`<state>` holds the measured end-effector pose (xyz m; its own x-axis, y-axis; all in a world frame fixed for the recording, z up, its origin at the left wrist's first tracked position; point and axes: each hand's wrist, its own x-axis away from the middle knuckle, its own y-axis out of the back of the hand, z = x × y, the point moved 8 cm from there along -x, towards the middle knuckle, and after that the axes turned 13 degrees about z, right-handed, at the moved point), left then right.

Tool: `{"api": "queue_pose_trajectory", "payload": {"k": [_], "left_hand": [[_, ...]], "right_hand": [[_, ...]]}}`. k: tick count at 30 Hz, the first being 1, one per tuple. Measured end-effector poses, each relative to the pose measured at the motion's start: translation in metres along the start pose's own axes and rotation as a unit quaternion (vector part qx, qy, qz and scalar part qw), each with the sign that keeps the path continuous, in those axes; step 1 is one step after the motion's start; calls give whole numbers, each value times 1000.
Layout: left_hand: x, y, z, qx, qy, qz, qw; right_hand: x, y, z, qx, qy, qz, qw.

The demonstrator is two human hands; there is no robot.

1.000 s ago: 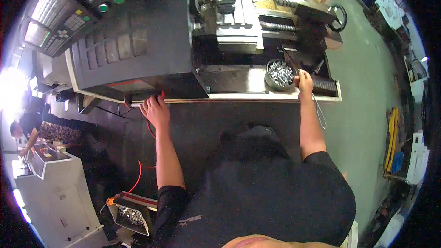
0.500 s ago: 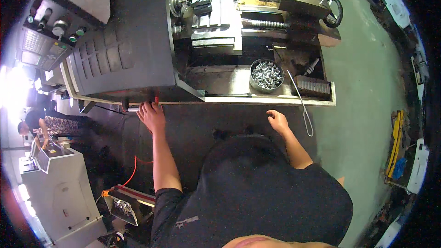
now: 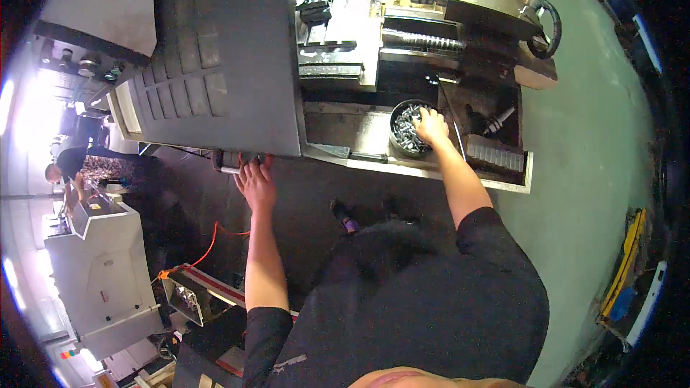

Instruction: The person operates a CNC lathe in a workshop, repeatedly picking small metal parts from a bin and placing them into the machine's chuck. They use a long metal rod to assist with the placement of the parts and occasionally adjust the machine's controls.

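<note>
My left hand rests at the lower edge of the grey sliding door of a lathe, fingers on its handle. My right hand reaches into a round black bowl filled with several small shiny metal parts, which sits on the machine's tray. The fingers curl down into the parts; whether they hold one is hidden. Behind the bowl are the carriage and the tailstock with its black handwheel.
A wire brush and a tool lie on the tray right of the bowl. Another person stands at the far left by a white machine. A box of metal parts and an orange cable lie on the floor. Green floor spreads to the right.
The view has shifted and the machine sits further right. My right hand dropped away from the tray, then came back up into the bowl of parts. My left hand stayed at the door's edge.
</note>
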<state>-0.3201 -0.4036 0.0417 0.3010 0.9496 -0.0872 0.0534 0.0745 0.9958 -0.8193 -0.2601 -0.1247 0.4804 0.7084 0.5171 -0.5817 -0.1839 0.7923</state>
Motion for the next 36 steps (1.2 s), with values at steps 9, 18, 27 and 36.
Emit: {"api": "queue_pose_trajectory", "payload": {"k": [9,18,27,36], "left_hand": [[19,2,-34,-36,15,58,998],[17,11,-44,-28,16,54,998],[20,17,-42,15,28,58,998],[19,22,-51,71,19,29,997]], "right_hand": [[8,-31,23,31,-22,-60,997],[4,-98,33,116,143,82,980],[99,-23,35,-111,195,-46,974],[164,-25,43,-111,276,-163,941]]}}
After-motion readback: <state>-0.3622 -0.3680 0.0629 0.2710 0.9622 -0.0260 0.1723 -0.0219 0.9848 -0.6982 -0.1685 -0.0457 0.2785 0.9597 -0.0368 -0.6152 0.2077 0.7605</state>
